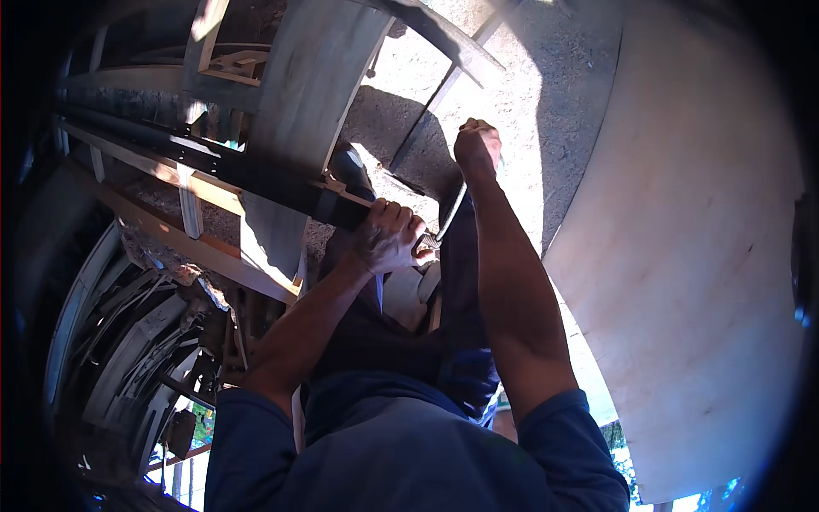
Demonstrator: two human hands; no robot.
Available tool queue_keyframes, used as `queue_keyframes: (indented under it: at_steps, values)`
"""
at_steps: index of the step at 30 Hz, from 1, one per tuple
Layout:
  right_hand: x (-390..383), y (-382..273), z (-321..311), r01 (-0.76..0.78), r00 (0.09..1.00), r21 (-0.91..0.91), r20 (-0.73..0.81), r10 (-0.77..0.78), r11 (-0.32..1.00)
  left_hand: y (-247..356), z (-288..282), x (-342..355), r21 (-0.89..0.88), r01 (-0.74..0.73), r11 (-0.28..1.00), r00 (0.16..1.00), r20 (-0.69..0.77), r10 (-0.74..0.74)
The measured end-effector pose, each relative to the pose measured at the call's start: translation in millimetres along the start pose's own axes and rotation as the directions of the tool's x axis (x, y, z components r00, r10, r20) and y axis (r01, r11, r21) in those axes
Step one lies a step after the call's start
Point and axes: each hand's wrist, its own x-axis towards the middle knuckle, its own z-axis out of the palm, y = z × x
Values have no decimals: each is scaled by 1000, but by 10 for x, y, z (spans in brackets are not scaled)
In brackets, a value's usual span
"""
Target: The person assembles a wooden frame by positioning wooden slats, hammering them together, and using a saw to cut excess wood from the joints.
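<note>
My left hand (pixel 391 240) is closed around the near end of a long dark beam (pixel 264 186) that runs off to the far left. A pale strip of wood (pixel 354 197) lies along the beam's edge, just beyond the fingers. Farther forward and to the right, my right hand (pixel 479 147) makes a fist over a thin, pale, blade-like tool (pixel 455 207). That tool slants down from the fist toward the left hand, its lower end close to a small ribbed piece (pixel 432 241). Its handle is mostly hidden in the fist, so its exact kind cannot be told.
A wide wooden board (pixel 316 77) and a slatted wooden frame (pixel 189 200) stand at left. Stacked strips (pixel 128 341) lie at lower left. A large curved pale panel (pixel 682 256) fills the right side. Sunlit, gritty ground (pixel 512 77) shows ahead.
</note>
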Motion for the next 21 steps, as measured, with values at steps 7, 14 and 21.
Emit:
queue_keyframes:
  at_steps: [7, 14, 21]
  values:
    - [-117, 34, 1, 97, 993, 124, 58, -105, 988, 50, -20, -7, 118, 7, 993, 944, 328, -46]
    - [14, 117, 10, 132, 989, 30, 63, -133, 991, -103, 23, 25, 128, -153, 980, 950, 291, 111]
    - [63, 132, 262, 177, 980, -21, 100, -174, 984, -183, 57, -182, 119, -115, 986, 981, 168, 94]
